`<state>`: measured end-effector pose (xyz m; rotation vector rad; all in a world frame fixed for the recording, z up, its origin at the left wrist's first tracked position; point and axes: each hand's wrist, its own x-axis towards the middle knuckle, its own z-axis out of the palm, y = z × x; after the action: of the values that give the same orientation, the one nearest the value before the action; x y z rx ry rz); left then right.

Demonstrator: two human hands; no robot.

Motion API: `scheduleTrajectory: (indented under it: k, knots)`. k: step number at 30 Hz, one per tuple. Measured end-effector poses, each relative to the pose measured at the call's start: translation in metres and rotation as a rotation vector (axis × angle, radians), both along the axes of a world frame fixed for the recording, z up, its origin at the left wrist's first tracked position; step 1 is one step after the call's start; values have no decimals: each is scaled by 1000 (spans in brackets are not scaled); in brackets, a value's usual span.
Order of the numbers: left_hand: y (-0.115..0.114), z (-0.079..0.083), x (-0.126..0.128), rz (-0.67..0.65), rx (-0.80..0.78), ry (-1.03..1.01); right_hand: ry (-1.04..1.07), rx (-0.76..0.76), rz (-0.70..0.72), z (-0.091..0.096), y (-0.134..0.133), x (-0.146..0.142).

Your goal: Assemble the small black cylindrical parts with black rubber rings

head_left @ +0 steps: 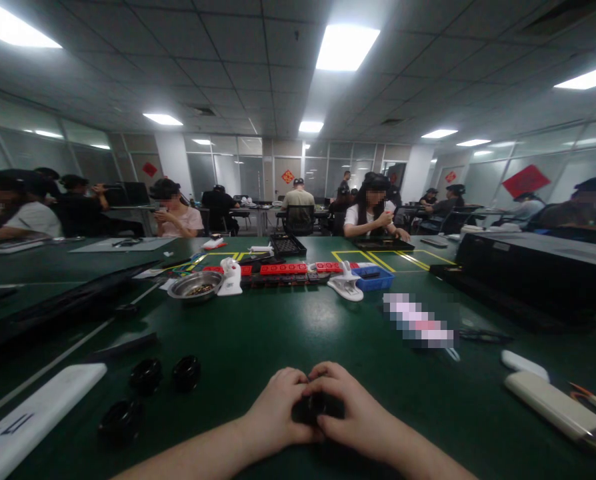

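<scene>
From my remote seat, I watch the left hand [278,408] and right hand [361,417] curl fingertip to fingertip, together pinching a small black part [314,408]. It is dark, glossy and mostly hidden, held over the green table [298,333], well nearer the camera than the steel bowl [195,288] and to the bowl's right.

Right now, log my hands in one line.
left hand: gripping small black part | right hand: gripping same part | nearby: three black round pieces left of hands | surface: green table
</scene>
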<state>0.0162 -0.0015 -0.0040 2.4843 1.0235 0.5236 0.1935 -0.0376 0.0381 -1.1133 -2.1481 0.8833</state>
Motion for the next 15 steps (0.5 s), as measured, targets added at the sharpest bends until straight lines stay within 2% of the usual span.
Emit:
scheduleTrajectory:
  k: [3, 8, 10, 12, 15]
  knots:
    - [0, 0, -1, -5, 7, -6, 26, -29, 49, 2, -3, 0]
    - [0, 1, -1, -7, 12, -29, -4, 57, -149, -3, -2, -2]
    - [-1, 2, 0, -1, 7, -34, -12, 72, -186, -5, -1, -3]
    - [-1, 2, 0, 3, 4, -30, -8, 75, -151, -5, -2, -4]
    - [0, 0, 0, -7, 8, -13, -1, 36, -23, -1, -3, -4]
